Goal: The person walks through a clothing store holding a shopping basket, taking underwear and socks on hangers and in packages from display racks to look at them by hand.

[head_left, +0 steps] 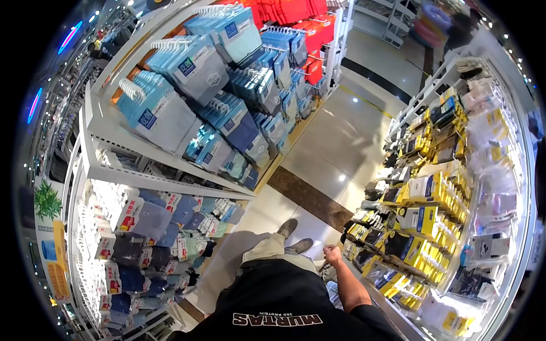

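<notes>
My right hand [331,254] hangs forward over the aisle floor with its fingers curled into a loose fist. I see nothing sticking out of it. It is nearest to the rack of yellow-and-white packets [420,221] on the right, and appears apart from them. My left hand is out of view. Below me show my black T-shirt [273,298] with printed lettering, my light trousers [264,248] and my shoes [288,227].
At the left, a white rack [153,184] carries hanging blue-and-grey garment packs [196,68], with red packs [311,37] farther back. Lower left hang red-and-white labelled packs [139,213]. A tiled aisle [327,142] with a dark brown band runs between the racks.
</notes>
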{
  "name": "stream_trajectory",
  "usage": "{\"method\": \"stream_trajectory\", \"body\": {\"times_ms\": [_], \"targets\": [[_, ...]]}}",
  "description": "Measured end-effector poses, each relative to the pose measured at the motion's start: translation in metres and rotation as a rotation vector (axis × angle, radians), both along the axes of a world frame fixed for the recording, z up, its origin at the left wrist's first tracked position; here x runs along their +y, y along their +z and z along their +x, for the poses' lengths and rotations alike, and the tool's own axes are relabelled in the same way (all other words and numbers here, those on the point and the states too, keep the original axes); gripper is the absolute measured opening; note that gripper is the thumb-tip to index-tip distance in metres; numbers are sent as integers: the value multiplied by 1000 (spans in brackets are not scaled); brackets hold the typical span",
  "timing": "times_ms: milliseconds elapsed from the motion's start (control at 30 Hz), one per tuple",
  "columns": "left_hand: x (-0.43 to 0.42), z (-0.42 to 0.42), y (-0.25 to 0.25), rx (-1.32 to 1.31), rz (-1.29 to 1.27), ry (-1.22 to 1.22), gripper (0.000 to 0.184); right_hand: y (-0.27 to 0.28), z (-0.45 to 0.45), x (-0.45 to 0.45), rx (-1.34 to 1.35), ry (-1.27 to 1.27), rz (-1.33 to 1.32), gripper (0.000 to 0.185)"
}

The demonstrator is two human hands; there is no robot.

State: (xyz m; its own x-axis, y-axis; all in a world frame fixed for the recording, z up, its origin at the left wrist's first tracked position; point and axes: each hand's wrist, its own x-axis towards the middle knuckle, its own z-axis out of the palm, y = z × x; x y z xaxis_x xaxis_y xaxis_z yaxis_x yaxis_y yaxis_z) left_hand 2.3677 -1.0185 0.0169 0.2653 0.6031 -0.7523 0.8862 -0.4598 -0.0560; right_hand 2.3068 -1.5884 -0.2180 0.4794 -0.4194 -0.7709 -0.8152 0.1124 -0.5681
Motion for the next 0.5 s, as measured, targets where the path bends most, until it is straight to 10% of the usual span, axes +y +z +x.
{"method": "stream_trajectory", "body": {"times_ms": [500], "targets": [[-41, 39, -20, -303, -52, 672, 22, 6, 62, -46, 59, 86, 93, 30]]}}
